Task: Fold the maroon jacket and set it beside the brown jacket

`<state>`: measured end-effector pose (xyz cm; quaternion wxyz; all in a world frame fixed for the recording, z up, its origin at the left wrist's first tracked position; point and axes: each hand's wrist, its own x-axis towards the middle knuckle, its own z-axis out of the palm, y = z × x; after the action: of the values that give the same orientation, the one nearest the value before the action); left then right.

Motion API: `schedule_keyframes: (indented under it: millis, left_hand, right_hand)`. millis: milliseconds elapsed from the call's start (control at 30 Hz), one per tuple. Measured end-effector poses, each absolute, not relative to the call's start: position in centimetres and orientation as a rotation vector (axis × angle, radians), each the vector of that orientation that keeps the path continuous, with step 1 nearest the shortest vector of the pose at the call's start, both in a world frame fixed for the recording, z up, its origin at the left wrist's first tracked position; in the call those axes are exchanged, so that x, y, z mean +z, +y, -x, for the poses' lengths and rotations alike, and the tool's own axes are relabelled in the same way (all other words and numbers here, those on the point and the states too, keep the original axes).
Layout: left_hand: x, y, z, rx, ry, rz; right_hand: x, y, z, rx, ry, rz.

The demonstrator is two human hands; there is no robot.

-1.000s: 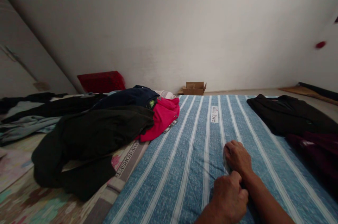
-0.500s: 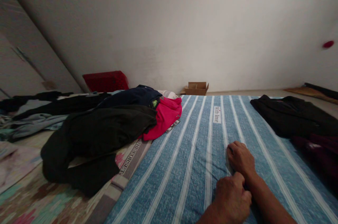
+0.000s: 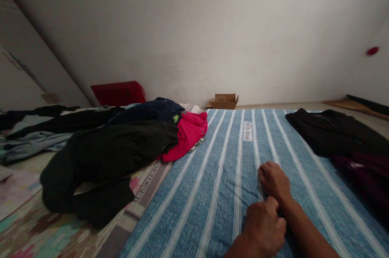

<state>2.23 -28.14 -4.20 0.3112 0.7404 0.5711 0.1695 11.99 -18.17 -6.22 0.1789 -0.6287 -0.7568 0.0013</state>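
My left hand (image 3: 264, 225) is closed in a fist low in the view, just above the blue striped sheet (image 3: 226, 168) or resting on it. Beyond it, my right hand (image 3: 274, 179) is also curled shut, on or very near the sheet. The left knuckles come close to the right wrist, and I cannot tell whether they touch. Neither fist shows anything in it. A "With love" label (image 3: 248, 131) lies on the sheet ahead of my hands.
Left lies a heap of clothes, with a dark garment (image 3: 121, 148), a pink garment (image 3: 190, 134) and a navy one (image 3: 148, 111). Folded black (image 3: 331, 130) and maroon clothes (image 3: 361, 177) lie right. A cardboard box (image 3: 225, 102) and a red case (image 3: 119, 92) stand by the wall.
The whole view has shifted slightly, so everything sits a little further left. My hands keep the same closed pose on the sheet.
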Motion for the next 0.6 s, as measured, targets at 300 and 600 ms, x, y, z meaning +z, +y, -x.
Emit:
schedule_keyframes:
  millis: [300, 600]
  left_hand:
    - [-4.01, -28.30, -2.17, 0.461, 1.497, -1.929]
    - [-4.37, -28.18, -2.24, 0.467, 1.508, -1.956]
  right_hand:
    - [-6.29, -18.10, -11.98, 0.001, -2.138, 1.774]
    - [-6.12, -18.13, -11.96, 0.018, -2.143, 1.773]
